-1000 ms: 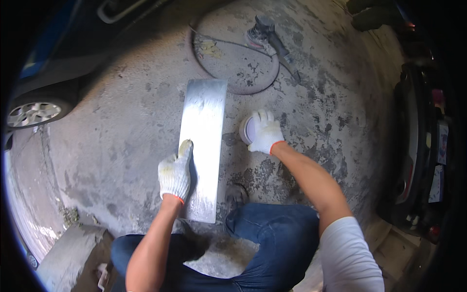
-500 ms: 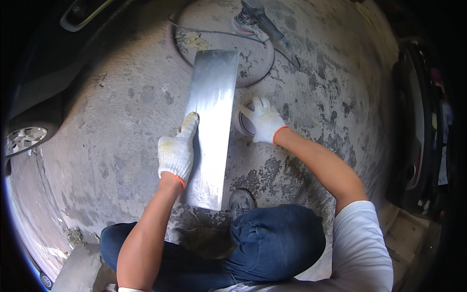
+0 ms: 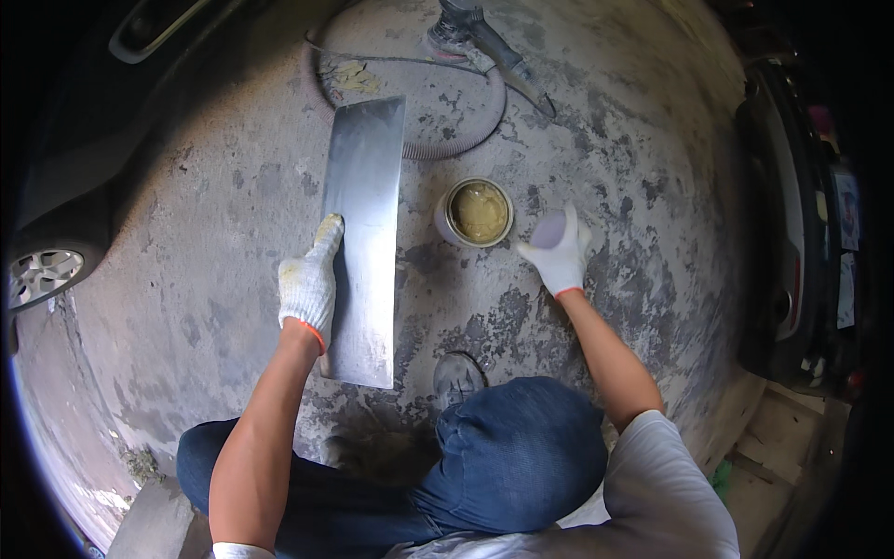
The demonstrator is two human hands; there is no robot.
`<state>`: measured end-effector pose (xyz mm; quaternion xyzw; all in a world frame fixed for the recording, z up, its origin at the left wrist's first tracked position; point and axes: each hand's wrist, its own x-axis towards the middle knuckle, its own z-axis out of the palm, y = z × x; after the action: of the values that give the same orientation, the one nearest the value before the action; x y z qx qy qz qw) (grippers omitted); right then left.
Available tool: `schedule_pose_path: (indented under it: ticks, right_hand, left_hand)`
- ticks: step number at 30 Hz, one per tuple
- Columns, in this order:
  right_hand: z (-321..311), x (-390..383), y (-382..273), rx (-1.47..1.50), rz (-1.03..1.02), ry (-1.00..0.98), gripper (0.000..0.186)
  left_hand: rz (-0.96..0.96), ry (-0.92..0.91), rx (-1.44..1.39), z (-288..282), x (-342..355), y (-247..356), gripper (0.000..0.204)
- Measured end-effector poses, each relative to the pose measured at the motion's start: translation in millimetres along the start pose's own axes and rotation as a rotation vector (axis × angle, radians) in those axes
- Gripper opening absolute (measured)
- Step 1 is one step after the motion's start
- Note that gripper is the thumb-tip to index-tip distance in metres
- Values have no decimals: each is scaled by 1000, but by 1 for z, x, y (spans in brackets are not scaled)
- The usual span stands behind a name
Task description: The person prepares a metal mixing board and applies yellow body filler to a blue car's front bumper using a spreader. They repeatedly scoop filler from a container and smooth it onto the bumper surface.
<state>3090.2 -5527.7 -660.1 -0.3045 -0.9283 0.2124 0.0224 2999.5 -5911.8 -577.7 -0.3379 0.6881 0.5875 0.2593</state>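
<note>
A long flat metal plate (image 3: pixel 363 242), smooth and shiny, is gripped at its left edge by my left hand (image 3: pixel 310 284), its white knit glove stained yellowish at the thumb. To the right of the plate an uncovered round can (image 3: pixel 440 222) stands upright on the floor, with yellowish paste (image 3: pixel 479 211) inside. My right hand (image 3: pixel 564 265), also in a white glove with an orange cuff, is closed around a round lilac-grey lid (image 3: pixel 548 230) just right of the can. The underside of the lid does not show clearly.
Ahead on the worn concrete floor (image 3: pixel 223 307) lie a dark power sander (image 3: pixel 456 33) and its ribbed hose (image 3: pixel 466 144), curled behind the plate. Yellowish scraps (image 3: pixel 354 76) are inside the hose loop. A car wheel (image 3: pixel 47 270) is at the left, and a dark bumper-like part (image 3: pixel 782 205) at the right.
The lid has come off the can and moved to the right in my right hand, exposing the paste. The plate and my left hand appear a little further left.
</note>
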Motion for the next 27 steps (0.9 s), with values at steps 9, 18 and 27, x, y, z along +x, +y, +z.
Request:
schedule_pose_path:
  ticks: [9, 18, 27]
  right_hand:
    - [28, -91, -6, 132, -170, -231, 71]
    - [37, -90, -182, 937, -154, -939, 36]
    - [15, -80, -165, 377, -532, -1059, 22]
  left_hand:
    - [11, -130, -230, 1, -3, -17, 57]
    - [148, -47, -363, -1, 0, -23, 57]
    - [379, 304, -266, -25, -10, 14, 64]
